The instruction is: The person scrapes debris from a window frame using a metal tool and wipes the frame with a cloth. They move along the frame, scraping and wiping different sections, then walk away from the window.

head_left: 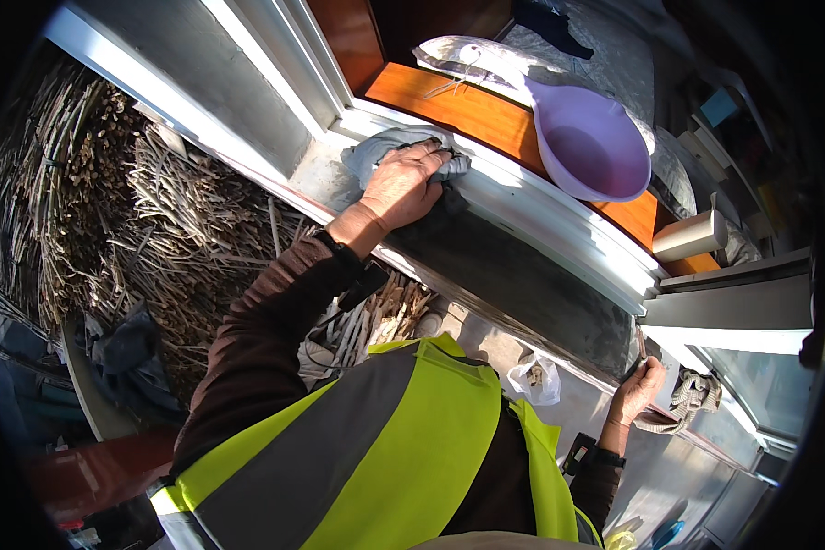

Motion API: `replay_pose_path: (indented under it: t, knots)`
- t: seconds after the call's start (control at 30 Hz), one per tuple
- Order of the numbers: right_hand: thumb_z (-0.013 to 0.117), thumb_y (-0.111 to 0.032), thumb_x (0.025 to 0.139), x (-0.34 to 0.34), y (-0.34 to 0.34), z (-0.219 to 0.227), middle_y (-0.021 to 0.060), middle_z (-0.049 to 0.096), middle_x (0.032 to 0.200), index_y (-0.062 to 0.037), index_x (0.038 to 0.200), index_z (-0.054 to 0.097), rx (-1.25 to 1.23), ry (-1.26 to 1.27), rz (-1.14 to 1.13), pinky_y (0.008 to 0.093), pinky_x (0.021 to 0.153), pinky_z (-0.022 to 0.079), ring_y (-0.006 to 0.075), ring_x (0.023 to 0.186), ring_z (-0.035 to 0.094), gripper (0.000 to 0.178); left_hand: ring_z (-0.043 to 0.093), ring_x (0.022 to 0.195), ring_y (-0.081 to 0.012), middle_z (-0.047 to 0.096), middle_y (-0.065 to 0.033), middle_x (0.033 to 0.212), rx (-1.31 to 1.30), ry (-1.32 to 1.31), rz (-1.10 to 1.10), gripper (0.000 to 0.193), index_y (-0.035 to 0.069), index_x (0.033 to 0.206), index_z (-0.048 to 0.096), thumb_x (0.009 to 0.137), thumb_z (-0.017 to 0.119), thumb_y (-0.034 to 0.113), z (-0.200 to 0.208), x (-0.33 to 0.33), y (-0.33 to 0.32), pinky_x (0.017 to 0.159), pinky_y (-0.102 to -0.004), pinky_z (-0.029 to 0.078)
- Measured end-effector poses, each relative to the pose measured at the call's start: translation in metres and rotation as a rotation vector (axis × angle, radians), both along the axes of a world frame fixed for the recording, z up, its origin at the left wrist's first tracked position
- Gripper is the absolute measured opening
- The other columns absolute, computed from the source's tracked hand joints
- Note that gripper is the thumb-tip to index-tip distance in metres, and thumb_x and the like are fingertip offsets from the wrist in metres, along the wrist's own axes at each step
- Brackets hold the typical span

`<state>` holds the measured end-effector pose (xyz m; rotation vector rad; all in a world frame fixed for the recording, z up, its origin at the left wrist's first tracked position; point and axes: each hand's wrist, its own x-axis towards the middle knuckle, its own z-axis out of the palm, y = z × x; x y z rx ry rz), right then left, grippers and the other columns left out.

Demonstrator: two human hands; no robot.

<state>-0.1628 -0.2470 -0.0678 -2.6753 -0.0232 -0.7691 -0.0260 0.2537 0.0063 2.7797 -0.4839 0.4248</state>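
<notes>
My left hand [403, 188] is closed over a bunched grey-blue cloth [376, 151]. It presses the cloth against the white window frame [513, 197], near the frame's left corner. Below the frame runs a dark, dusty-looking outer sill [532, 280]. My right hand [634, 392] is low at the sill's right end, with its fingers curled in by the sill's edge. Whatever those fingers grip is too small and partly hidden to make out. A pale purple dipper [591, 147] rests on the orange wooden inner ledge [504, 124], its handle pointing left.
Large bundles of dry sticks [174, 211] are stacked at the left. An open window sash [752, 385] stands at the right, with a striped cloth [695, 392] near it. A white plastic bag [533, 380] lies below the sill. A cream roll [687, 236] sits on the ledge's right end.
</notes>
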Motion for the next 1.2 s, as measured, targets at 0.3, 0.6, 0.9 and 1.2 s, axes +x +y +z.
replay_pose_path:
  t: [0.3, 0.6, 0.9, 1.2]
  knots:
    - [0.051, 0.001, 0.086, -0.001, -0.004, -0.003, 0.0144, 0.051, 0.09, -0.0019, 0.104, 0.052, -0.031, -0.015, -0.015, 0.0383, 0.078, 0.042, 0.0304, 0.083, 0.05, 0.018, 0.054, 0.111, -0.0367, 0.055, -0.0225, 0.122, 0.19, 0.163, 0.487, 0.044, -0.003, 0.119, 0.053, 0.082, 0.049, 0.021, 0.007, 0.046, 0.081, 0.095, -0.0419, 0.044]
    - [0.051, 0.0, 0.085, 0.003, 0.0, -0.004, 0.0137, 0.052, 0.088, -0.0032, 0.102, 0.051, -0.036, -0.047, -0.017, 0.0398, 0.077, 0.041, 0.0307, 0.082, 0.05, 0.017, 0.059, 0.101, -0.0367, 0.062, -0.0209, 0.106, -0.168, 0.079, 0.201, 0.04, 0.005, 0.116, 0.059, 0.077, 0.064, 0.012, 0.026, 0.023, 0.042, 0.09, -0.0396, 0.047]
    - [0.05, -0.003, 0.087, 0.001, 0.0, -0.002, 0.014, 0.052, 0.089, -0.0025, 0.102, 0.053, -0.026, -0.052, -0.027, 0.0397, 0.078, 0.041, 0.0319, 0.083, 0.051, 0.016, 0.059, 0.102, -0.0352, 0.062, -0.0207, 0.108, 0.161, 0.249, 0.465, 0.039, 0.001, 0.111, 0.057, 0.083, 0.05, 0.027, 0.019, 0.074, 0.074, 0.088, -0.0419, 0.047]
    - [0.049, 0.002, 0.084, 0.001, 0.002, 0.001, 0.0143, 0.051, 0.089, -0.0014, 0.102, 0.05, -0.016, -0.018, -0.004, 0.0396, 0.078, 0.041, 0.0313, 0.081, 0.049, 0.019, 0.057, 0.109, -0.0346, 0.058, -0.0228, 0.119, 0.208, 0.041, 0.072, 0.051, 0.005, 0.129, 0.047, 0.083, 0.057, 0.022, 0.017, 0.03, -0.005, 0.095, -0.0396, 0.043]
